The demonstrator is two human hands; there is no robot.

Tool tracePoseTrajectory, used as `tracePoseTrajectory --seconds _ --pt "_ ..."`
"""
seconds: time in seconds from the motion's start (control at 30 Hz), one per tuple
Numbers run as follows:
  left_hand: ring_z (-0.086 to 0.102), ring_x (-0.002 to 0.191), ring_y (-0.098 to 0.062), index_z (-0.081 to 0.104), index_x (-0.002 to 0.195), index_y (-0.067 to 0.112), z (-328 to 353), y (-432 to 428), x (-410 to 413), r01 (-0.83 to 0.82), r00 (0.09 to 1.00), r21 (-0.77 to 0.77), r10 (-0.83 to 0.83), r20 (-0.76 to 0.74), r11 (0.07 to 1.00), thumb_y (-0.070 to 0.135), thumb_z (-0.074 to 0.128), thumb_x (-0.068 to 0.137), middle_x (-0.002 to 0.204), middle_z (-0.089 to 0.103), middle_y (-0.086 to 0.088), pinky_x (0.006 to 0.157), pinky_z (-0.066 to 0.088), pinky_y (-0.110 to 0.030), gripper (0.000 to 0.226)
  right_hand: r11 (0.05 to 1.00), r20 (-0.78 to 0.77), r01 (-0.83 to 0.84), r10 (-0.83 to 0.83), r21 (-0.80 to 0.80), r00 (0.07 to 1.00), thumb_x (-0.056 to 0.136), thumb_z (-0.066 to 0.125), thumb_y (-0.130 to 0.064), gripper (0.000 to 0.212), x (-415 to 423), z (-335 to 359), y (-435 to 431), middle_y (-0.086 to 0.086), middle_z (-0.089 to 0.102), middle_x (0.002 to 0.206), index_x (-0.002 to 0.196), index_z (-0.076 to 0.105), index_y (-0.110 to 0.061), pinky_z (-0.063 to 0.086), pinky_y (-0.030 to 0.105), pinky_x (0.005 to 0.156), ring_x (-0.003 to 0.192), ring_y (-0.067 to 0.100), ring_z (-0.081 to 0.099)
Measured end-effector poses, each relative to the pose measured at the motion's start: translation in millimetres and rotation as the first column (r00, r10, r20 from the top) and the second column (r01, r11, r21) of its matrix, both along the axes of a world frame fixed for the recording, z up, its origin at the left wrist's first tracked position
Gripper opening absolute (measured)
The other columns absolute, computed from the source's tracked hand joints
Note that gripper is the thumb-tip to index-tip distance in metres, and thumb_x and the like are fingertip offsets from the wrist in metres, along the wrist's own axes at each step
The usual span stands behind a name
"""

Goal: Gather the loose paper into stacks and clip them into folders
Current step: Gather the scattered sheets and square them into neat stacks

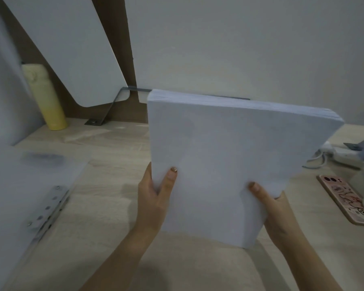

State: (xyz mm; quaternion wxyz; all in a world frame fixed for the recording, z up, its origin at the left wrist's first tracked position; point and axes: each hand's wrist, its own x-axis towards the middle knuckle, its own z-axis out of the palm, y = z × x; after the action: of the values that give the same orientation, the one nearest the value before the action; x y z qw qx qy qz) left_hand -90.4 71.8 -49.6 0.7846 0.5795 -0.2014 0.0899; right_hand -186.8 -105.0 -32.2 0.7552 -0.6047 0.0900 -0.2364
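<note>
Stack of white paper (229,160) held near upright over the wood-grain surface (105,206). Left grip (151,198) and right grip (275,213) each clamp a lower side edge, thumbs in front. Thick, probably heavy; smooth sheets may slide, so squeeze both edges low. Translucent folder (19,185) lies to the left.

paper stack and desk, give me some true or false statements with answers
1. The left hand and right hand both grip the paper stack. True.
2. A yellow bottle stands at the far left of the desk. True.
3. The paper stack lies flat on the desk. False: the hands hold it raised and tilted.
4. The phone lies left of the stack. False: it lies to its right.
5. The stack is clipped in the folder. False: the folder lies apart, on the left.
</note>
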Motion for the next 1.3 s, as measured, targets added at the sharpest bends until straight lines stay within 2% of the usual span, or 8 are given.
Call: tracePoseTrajectory --seconds 0.33,0.43,0.57,0.7,0.83,0.97,1.13,1.3 --pt "0.061 0.098 0.008 0.053 0.106 0.031 -8 2 -3 0.043 0.998 0.100 -0.039 -0.039 0.994 0.029 0.049 0.091 0.098 0.067 0.028 0.086 0.048 -0.012 0.016 0.991 -0.093 0.117 -0.122 -0.058 0.988 0.029 0.084 -0.060 0.069 -1 -8 -1 -0.009 0.076 0.086 0.087 0.071 -0.025 0.056 0.019 0.060 0.077 0.010 0.072" --pt "0.058 0.079 0.020 0.048 0.090 0.034 1 -7 -8 0.076 0.990 0.168 -0.055 -0.126 0.983 0.015 0.040 0.099 0.077 0.063 0.038 0.074 0.042 -0.001 0.022 0.984 -0.121 0.152 -0.163 -0.094 0.979 0.047 0.080 -0.050 0.053 -3 -4 -9 -0.005 0.076 0.079 0.087 0.071 -0.017 0.055 0.021 0.054 0.069 0.013 0.073" --pt "0.057 0.082 -0.011 0.051 0.096 0.013 1 -30 -13 0.185 0.961 0.233 -0.126 -0.247 0.955 0.026 0.038 0.099 0.087 0.061 0.002 0.074 0.045 -0.019 0.018 0.966 -0.173 0.219 -0.242 -0.140 0.955 0.078 0.065 -0.025 0.011 -14 -5 -41 -0.014 0.074 0.070 0.085 0.067 -0.016 0.053 0.014 0.053 0.062 0.001 0.069" --pt "0.052 0.084 -0.014 0.049 0.106 0.009 -8 -73 -25 0.335 0.890 0.326 -0.182 -0.419 0.884 0.026 0.036 0.100 0.089 0.054 0.003 0.070 0.040 -0.019 0.022 0.960 -0.271 0.220 -0.262 -0.175 0.926 0.062 0.074 -0.047 0.052 -38 -21 -82 0.001 0.074 0.100 0.101 0.070 -0.014 0.052 0.037 0.082 0.091 0.018 0.071" --pt "0.056 0.091 -0.015 0.048 0.110 0.016 -31 -114 -35 0.524 0.776 0.430 -0.203 -0.598 0.735 0.032 0.036 0.097 0.098 0.056 0.004 0.087 0.042 -0.029 0.024 0.941 -0.460 0.251 -0.332 -0.229 0.824 0.087 0.061 -0.018 0.019 -68 -42 -122 0.011 0.073 0.094 0.100 0.068 -0.006 0.052 0.042 0.084 0.089 0.031 0.069" --pt "0.062 0.086 -0.022 0.056 0.102 0.018 -52 -144 -45 0.639 0.733 0.531 -0.230 -0.640 0.556 0.039 0.038 0.082 0.095 0.065 -0.003 0.084 0.048 -0.037 0.034 0.877 -0.550 0.286 -0.467 -0.385 0.692 0.087 0.062 -0.019 0.012 -92 -65 -153 0.004 0.070 0.084 0.081 0.066 -0.009 0.051 0.039 0.080 0.080 0.025 0.066" --pt "0.064 0.096 -0.019 0.043 0.122 0.026 -57 -157 -58 0.619 0.770 0.597 -0.242 -0.591 0.510 0.023 0.039 0.092 0.114 0.060 0.006 0.088 0.052 -0.041 0.030 0.761 -0.528 0.317 -0.630 -0.566 0.569 0.085 0.060 -0.026 0.022 -98 -72 -165 0.003 0.060 0.070 0.082 0.059 -0.005 0.041 0.028 0.064 0.062 0.018 0.055" --pt "0.065 0.093 -0.017 0.043 0.122 0.029 -62 -166 -66 0.562 0.820 0.661 -0.228 -0.525 0.497 0.025 0.039 0.093 0.112 0.061 0.009 0.089 0.052 -0.046 0.030 0.658 -0.520 0.220 -0.722 -0.720 0.458 0.084 0.058 -0.034 0.037 -100 -70 -168 0.012 0.066 0.106 0.110 0.057 -0.007 0.045 0.035 0.078 0.095 0.030 0.061"
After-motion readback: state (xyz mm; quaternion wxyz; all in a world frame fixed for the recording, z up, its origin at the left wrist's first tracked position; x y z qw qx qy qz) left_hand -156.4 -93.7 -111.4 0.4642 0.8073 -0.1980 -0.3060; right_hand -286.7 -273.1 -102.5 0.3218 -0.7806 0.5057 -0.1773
